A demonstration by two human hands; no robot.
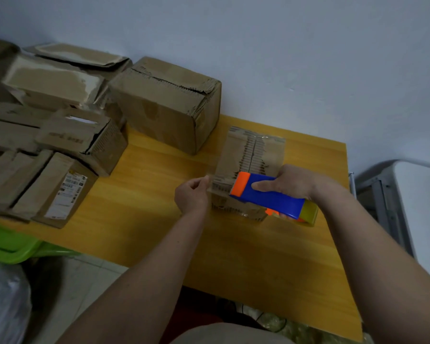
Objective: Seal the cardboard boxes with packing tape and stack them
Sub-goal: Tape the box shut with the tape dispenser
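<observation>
Leftmost, crowding the near-left part of the yellow table [144,194]: a heap of worn cardboard boxes [67,142], torn and creased, one box with a white label [65,194] lying at the front edge beside a green bin [13,247] sitting lower down; further back, resting against the pale wall [283,45], a larger closed carton [166,103] with a ragged top seam. Moving rightward, pinching the loose end of clear packing tape [212,181] between curled thumb and fingers: the left hand [191,194], touching the near-left corner of the small cardboard box [251,155] standing near the table's middle-right, apart from the heap. Stretching across that box's near end and glistening along its centre seam, more clear tape. Gripping the blue and orange tape dispenser [266,194], fingers wrapped over its body and thumb lying along the blue side: the right hand [293,182], holding it over the box's near edge. Farthest right, standing beyond the table edge, a grey metal frame [387,194]
</observation>
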